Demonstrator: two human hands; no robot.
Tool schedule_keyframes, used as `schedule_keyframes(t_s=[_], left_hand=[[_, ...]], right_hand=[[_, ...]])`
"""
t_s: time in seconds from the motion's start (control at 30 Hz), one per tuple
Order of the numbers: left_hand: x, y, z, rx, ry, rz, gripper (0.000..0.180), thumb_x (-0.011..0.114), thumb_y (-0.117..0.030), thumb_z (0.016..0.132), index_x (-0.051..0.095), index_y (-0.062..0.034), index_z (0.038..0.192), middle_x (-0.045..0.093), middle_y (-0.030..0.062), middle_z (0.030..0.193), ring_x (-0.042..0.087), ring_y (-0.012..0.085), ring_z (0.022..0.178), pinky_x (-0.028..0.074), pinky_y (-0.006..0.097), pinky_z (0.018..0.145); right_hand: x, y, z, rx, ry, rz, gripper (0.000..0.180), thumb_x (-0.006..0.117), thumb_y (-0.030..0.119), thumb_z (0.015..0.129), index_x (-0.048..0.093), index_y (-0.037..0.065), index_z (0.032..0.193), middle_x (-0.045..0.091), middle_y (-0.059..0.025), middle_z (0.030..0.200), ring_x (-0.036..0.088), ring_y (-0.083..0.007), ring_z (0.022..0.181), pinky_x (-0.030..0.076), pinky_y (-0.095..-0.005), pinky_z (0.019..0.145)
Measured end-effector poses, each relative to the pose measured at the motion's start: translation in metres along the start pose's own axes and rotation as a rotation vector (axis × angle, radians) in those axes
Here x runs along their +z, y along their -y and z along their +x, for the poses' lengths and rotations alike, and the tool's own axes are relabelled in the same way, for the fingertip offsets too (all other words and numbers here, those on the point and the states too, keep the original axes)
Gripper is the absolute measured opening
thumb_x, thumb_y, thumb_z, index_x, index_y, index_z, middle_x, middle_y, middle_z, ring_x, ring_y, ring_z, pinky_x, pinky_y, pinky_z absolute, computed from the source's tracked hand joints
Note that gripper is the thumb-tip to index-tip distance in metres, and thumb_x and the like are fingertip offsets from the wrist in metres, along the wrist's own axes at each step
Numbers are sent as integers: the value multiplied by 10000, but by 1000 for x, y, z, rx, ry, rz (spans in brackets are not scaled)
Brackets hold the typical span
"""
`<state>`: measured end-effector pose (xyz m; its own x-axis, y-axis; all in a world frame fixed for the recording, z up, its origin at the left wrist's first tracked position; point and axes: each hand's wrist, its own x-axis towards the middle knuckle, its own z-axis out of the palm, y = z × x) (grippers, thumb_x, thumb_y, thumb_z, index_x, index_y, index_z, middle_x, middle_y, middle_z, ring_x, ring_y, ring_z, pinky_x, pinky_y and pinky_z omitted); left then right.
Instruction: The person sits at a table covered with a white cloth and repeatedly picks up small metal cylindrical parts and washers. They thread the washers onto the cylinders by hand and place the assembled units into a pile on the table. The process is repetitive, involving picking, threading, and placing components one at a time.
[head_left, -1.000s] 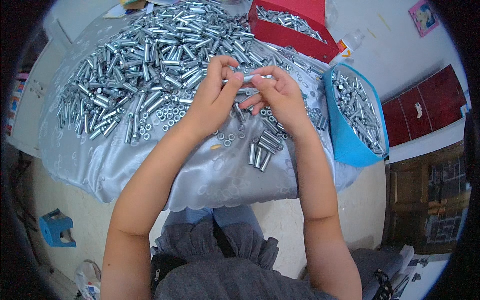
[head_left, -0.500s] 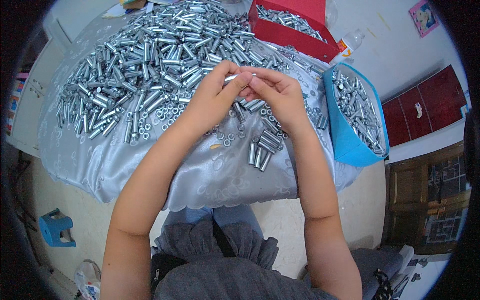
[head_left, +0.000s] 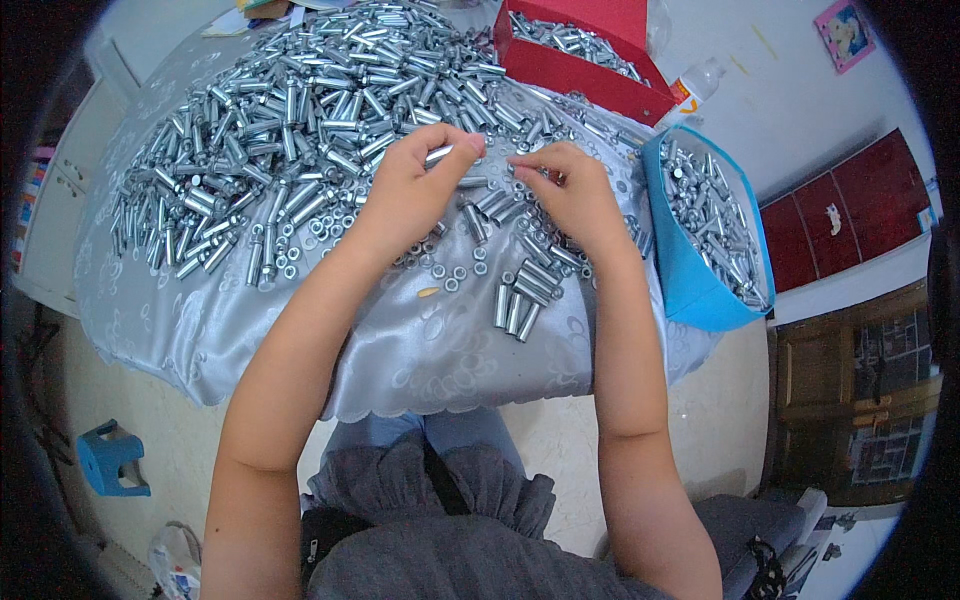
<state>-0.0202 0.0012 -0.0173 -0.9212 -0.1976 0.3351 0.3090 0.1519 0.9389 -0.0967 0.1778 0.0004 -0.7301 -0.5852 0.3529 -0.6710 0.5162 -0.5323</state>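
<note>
My left hand (head_left: pixel 418 185) is closed round a silvery metal expansion bolt (head_left: pixel 438 155), thumb laid along it and fingers partly hiding it. A short gap to the right, my right hand (head_left: pixel 575 190) pinches a small silvery piece (head_left: pixel 513 165) between thumb and forefinger; it looks like a nut. Beneath and between the hands lie loose bolts (head_left: pixel 474 222) and several nuts (head_left: pixel 459 272) on the shiny grey tablecloth (head_left: pixel 440 340). Nearer me, a small group of bolts (head_left: pixel 528 290) lies beside my right forearm.
A large heap of expansion bolts (head_left: pixel 300 120) covers the table's left and far side. Bolts fill a red box (head_left: pixel 590 75) at the far right and a blue fabric bin (head_left: pixel 690 285) at the right edge. A plastic bottle (head_left: pixel 700 85) stands behind the bin.
My hands were together around one bolt; now they have parted. The left has drawn slightly left with the bolt, and the right has moved right with the small piece.
</note>
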Motion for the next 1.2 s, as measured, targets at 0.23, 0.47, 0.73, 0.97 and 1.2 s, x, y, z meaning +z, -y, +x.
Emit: schedule_keyframes(t_s=[0.23, 0.47, 0.73, 0.97, 1.2], left_hand=[[-1, -4, 0, -12, -137, 48, 206, 532, -227, 848, 636, -56, 800, 598, -16, 750, 472, 30, 626, 370, 194, 530], [-2, -7, 2, -89, -247, -100, 234, 525, -218, 830, 615, -34, 716, 484, -25, 556, 390, 41, 495, 295, 206, 465], [-4, -4, 1, -126, -266, -151, 277, 536, -223, 814, 562, -24, 624, 469, -36, 558, 387, 38, 527, 293, 218, 479], [-4, 2, 6, -83, -281, -158, 285, 517, -248, 835, 533, -55, 626, 427, -37, 514, 351, 42, 458, 258, 214, 433], [-3, 0, 7, -60, -247, -132, 282, 516, -256, 842, 533, -69, 631, 393, -52, 480, 315, 34, 411, 219, 211, 396]], right_hand=[[17, 0, 0, -61, 65, -56, 166, 600, 181, 767, 674, 75, 871, 606, -145, 844, 571, -291, 809, 446, -359, 740], [8, -11, 0, 68, -71, -134, 147, 603, 182, 763, 677, 97, 857, 609, -129, 869, 579, -297, 823, 456, -372, 730], [12, -17, 2, 39, 21, -159, 157, 615, 177, 757, 682, 109, 881, 591, -143, 840, 561, -305, 819, 447, -368, 743], [24, -18, 5, -19, -19, -185, 184, 639, 197, 742, 688, 156, 915, 552, -121, 861, 511, -293, 867, 423, -364, 781], [25, -13, 10, 64, 14, -304, 200, 658, 229, 725, 693, 173, 914, 558, -131, 903, 507, -305, 893, 427, -371, 797]])
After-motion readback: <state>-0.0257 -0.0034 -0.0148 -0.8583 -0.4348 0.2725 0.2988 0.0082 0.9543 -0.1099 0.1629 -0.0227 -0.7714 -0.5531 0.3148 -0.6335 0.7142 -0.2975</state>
